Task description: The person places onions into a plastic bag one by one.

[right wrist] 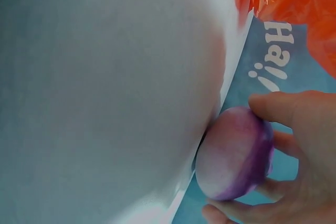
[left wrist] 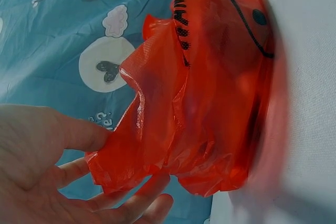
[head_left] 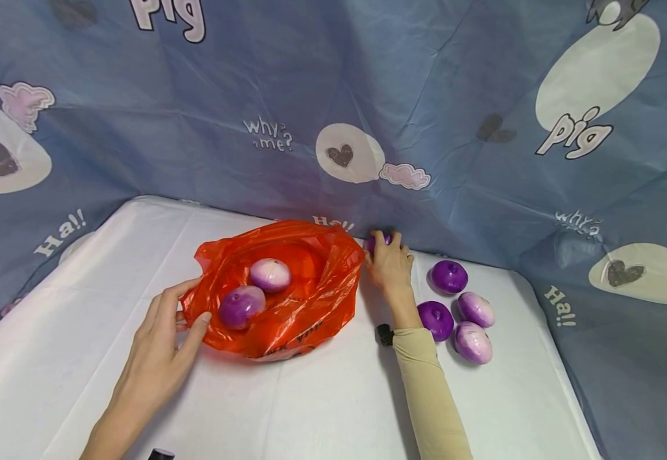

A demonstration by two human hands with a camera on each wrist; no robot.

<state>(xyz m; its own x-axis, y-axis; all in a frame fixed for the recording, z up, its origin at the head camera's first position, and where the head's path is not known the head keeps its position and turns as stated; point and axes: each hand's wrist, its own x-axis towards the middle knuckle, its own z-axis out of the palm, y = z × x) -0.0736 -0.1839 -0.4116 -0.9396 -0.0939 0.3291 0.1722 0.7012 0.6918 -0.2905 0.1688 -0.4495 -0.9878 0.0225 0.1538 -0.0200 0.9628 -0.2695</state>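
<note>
A red plastic bag (head_left: 333, 303) lies spread with its mouth upward on the white table. Inside it are two purple-and-white onions, one paler (head_left: 270, 275) and one darker (head_left: 242, 306). My left hand (head_left: 158, 351) pinches the bag's left rim between thumb and fingers, as the left wrist view (left wrist: 79, 182) also shows. At the table's back edge, right of the bag, my right hand (head_left: 392, 265) grips another purple onion (right wrist: 231, 153). Its fingers curl round the onion, which appears to touch the table.
Several purple onions (head_left: 449, 276) sit in a group right of my right forearm. A blue printed sheet (head_left: 287, 172) hangs behind the table (head_left: 322, 409) and along its sides. A small black object (head_left: 385, 335) shows beside my right wrist.
</note>
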